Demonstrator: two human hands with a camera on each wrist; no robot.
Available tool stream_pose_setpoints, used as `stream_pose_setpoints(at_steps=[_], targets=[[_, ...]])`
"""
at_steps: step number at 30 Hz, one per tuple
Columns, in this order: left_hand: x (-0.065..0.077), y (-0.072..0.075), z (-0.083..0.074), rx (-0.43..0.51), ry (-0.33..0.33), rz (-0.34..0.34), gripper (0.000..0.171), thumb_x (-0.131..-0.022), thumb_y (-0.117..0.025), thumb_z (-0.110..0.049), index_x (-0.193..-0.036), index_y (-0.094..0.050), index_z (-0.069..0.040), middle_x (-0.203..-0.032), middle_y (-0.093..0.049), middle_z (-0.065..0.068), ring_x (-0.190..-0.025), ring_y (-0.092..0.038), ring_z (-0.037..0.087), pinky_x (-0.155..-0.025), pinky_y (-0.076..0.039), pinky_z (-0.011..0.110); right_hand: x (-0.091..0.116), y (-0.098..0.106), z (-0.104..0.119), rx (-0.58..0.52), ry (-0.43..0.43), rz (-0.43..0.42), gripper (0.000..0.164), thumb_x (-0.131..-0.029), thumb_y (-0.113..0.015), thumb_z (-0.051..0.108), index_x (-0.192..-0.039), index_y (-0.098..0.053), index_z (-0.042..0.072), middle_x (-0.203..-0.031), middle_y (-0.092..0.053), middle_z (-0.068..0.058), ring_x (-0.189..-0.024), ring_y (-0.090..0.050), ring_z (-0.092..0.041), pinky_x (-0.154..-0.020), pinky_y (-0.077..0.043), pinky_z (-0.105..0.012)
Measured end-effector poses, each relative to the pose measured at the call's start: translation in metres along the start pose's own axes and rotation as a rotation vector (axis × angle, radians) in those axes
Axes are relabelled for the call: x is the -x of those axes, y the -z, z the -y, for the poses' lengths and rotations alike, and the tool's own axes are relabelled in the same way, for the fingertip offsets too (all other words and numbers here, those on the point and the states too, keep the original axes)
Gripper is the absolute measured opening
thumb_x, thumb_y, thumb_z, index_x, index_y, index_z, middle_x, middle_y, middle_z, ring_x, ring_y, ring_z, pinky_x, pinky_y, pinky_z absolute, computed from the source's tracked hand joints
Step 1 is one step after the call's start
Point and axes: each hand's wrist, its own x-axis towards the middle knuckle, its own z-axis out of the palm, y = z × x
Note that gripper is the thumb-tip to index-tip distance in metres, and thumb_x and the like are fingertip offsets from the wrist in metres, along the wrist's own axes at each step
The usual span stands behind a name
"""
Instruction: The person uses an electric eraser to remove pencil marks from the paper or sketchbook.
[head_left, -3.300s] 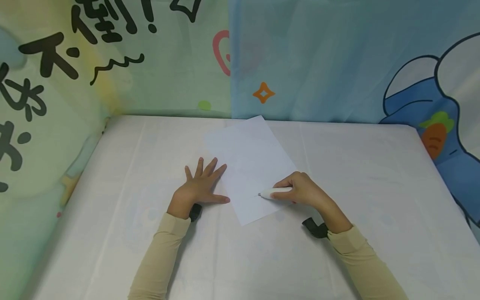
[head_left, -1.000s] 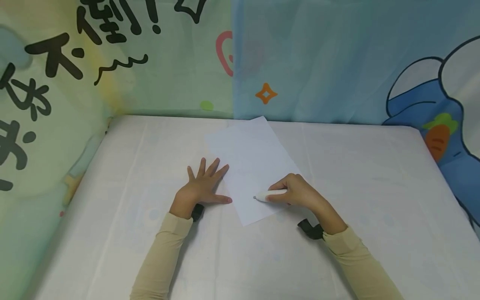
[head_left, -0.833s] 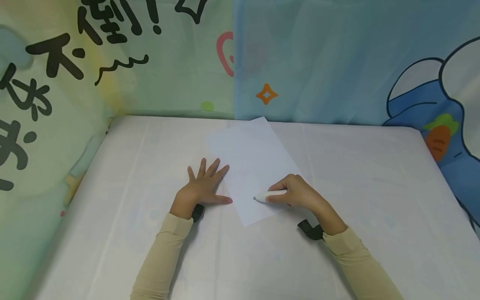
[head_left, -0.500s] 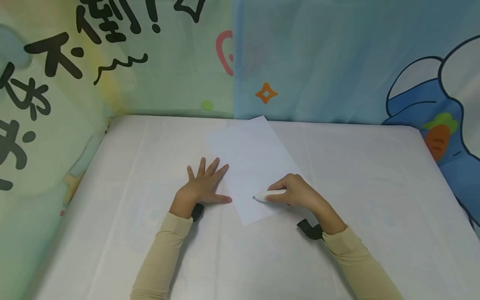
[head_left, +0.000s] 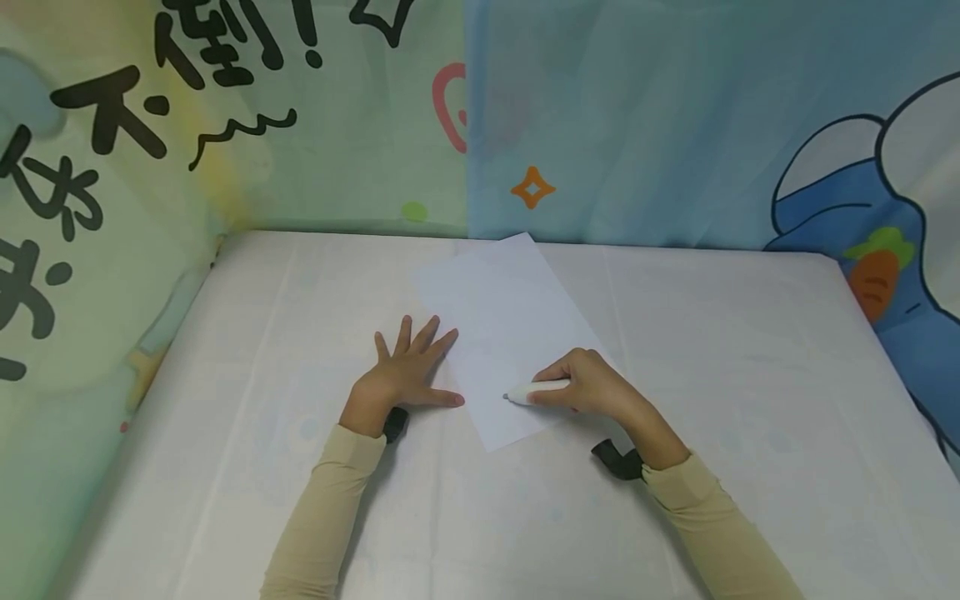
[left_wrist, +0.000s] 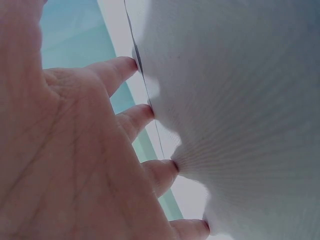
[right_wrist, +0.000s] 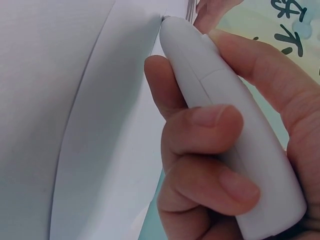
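Note:
A sheet of white paper (head_left: pixel 510 317) lies at a slant on the white-covered table. My left hand (head_left: pixel 401 375) is spread flat at the paper's left edge, and its fingertips press down in the left wrist view. My right hand (head_left: pixel 592 383) grips a thick white pen-shaped tool (head_left: pixel 542 390) with a rounded body and a small grey tip. That tip is at the lower part of the paper. In the right wrist view, the fingers curl round the tool (right_wrist: pixel 235 120), with two fingertips laid across its body. Whether the tip writes or cuts is too small to tell.
The white cloth-covered table (head_left: pixel 712 350) extends around the paper. A printed curtain (head_left: pixel 637 125) stands along the back and left sides, with black lettering and a carrot picture. Dark bands sit at both wrists, the right band (head_left: pixel 618 460) hanging near the table.
My right hand and the white tool have slid a little left and toward me across the paper. The left hand and the paper hold their place.

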Motion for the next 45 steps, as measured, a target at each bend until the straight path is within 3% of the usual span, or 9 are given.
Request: stream_pose_setpoints(at_steps=[24, 45], targets=[[0.0008, 0.0017, -0.0036, -0.025, 0.015, 0.008, 0.099, -0.083, -0.07, -0.055, -0.158, -0.014, -0.022, -0.165, 0.003, 0.009, -0.146, 0.018, 0.041, -0.107, 0.011, 0.071, -0.001, -0.0057, 0.0027, -0.015, 0.018, 0.002, 0.033, -0.083, -0.077, 0.015, -0.105, -0.072, -0.009, -0.08, -0.073, -0.012, -0.044, -0.043, -0.007, -0.044, -0.035, -0.022], [0.0018, 0.0021, -0.0027, -0.021, 0.012, 0.004, 0.098, -0.084, -0.07, -0.054, -0.158, -0.015, -0.021, -0.165, 0.002, 0.01, -0.146, 0.018, 0.042, -0.107, 0.011, 0.071, 0.0019, 0.0002, -0.0001, -0.008, -0.001, -0.015, 0.031, -0.083, -0.077, 0.015, -0.103, -0.073, -0.008, -0.091, -0.074, -0.017, -0.046, -0.046, -0.008, -0.046, -0.037, -0.023]])
